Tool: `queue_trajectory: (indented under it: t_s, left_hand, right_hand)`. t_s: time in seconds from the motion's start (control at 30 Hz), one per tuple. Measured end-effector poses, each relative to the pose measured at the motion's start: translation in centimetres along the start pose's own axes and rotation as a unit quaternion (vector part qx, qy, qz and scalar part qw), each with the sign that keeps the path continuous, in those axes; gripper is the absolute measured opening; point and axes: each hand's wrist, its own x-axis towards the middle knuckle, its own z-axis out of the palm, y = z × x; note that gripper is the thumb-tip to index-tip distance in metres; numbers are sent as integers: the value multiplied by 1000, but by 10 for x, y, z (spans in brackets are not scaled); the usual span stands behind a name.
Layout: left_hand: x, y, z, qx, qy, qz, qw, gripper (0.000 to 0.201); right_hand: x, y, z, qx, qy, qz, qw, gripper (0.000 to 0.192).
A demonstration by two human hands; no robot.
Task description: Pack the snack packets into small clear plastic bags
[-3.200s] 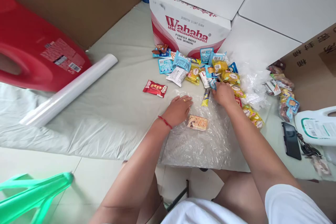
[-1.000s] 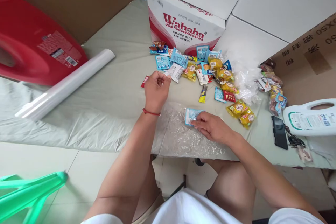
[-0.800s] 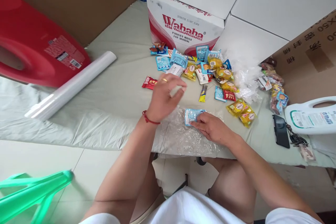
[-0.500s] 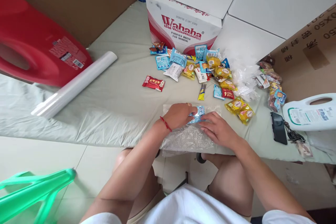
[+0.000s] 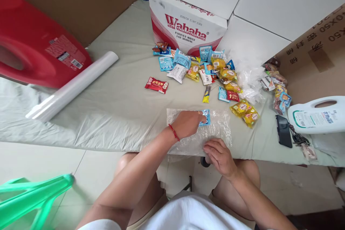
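Blue packet (image 5: 206, 116) half hidden by left hand (image 5: 188, 124), fingers pressed flat on it; right hand (image 5: 219, 154) curled loosely at clear film (image 5: 223, 129) edge on covered bench (image 5: 121, 104).

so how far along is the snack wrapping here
Early, by the look of it. Done: a sheet of clear film lies flat at the table's near edge, with one blue packet on it. In hand: the left hand rests on that packet, and the right hand is at the film's near edge. Left: the film is not folded over, and a pile of snacks sits loose by the Wahaha box.
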Motion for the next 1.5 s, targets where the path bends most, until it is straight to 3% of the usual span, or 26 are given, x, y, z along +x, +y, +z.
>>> queue_trajectory:
  t_s: [0.13, 0.3, 0.43, 0.57, 0.67, 0.8, 0.87, 0.9, 0.97, 1.03, 1.07, 1.1, 1.17, 1.23, 1.3, 1.37, 1.4, 1.47, 1.5]
  left_hand:
    - [2, 1, -1, 3, -7, 0, 1000, 38]
    - [6, 6, -4, 1, -35, -5, 999, 35]
    - [9, 5, -4, 2, -41, -31, 999, 28]
    - [5, -16, -13, -150, -52, -6, 987, 27]
    - [-4, -38, -28, -361, -74, -39, 929, 23]
    - [-15, -49, -47, -531, 115, -230, 808, 54]
    - [-19, -48, -51, -536, 182, -242, 788, 65]
    - [-21, -47, -51, -520, 184, -227, 803, 68]
    - [-25, -48, -47, -442, 139, -200, 863, 72]
    - [-26, -52, -39, -328, 85, -216, 916, 53]
    - [-25, -55, -35, -276, 71, -239, 928, 38]
    - [-24, -58, -33, -231, 73, -270, 932, 27]
    - [-21, -63, -31, -145, 121, -339, 922, 24]
    - [-19, -62, -34, -63, 221, -390, 892, 33]
    - [-22, -53, -38, 1, 349, -391, 852, 35]
    - [-27, -37, -35, 25, 435, -311, 844, 31]
    - [-30, -28, -30, 27, 437, -240, 867, 29]
    - [-32, -10, -14, 10, 341, -64, 938, 29]
    - [-31, -3, -4, -3, 282, 5, 959, 31]
  right_hand:
    - [30, -6, -22, -7, 24, 12, 1000, 33]
    - [84, -5, -41, -166, 18, -26, 986, 24]
    - [123, 10, -36, -257, -72, 27, 963, 20]
    - [142, 34, -15, -230, -169, 130, 950, 24]
    - [145, 47, -2, -210, -177, 169, 947, 30]
    - [145, 50, 5, -203, -161, 174, 950, 34]
    - [146, 48, 5, -195, -159, 177, 951, 35]
    - [147, 48, 4, -187, -159, 181, 952, 34]
    - [149, 47, 2, -153, -151, 191, 958, 32]
    - [151, 50, -1, -112, -144, 192, 964, 29]
    - [152, 52, -3, -90, -143, 189, 967, 27]
    - [152, 54, -5, -65, -143, 188, 970, 26]
    - [153, 59, -7, -12, -142, 199, 970, 23]
    - [153, 64, -8, 37, -136, 219, 965, 22]
    - [153, 65, -7, 49, -128, 228, 964, 21]
    - [152, 65, -5, 32, -123, 220, 967, 22]
    - [152, 64, -4, 21, -122, 214, 969, 22]
    - [152, 63, -3, 10, -121, 205, 971, 24]
    - [152, 63, -3, 14, -121, 204, 971, 24]
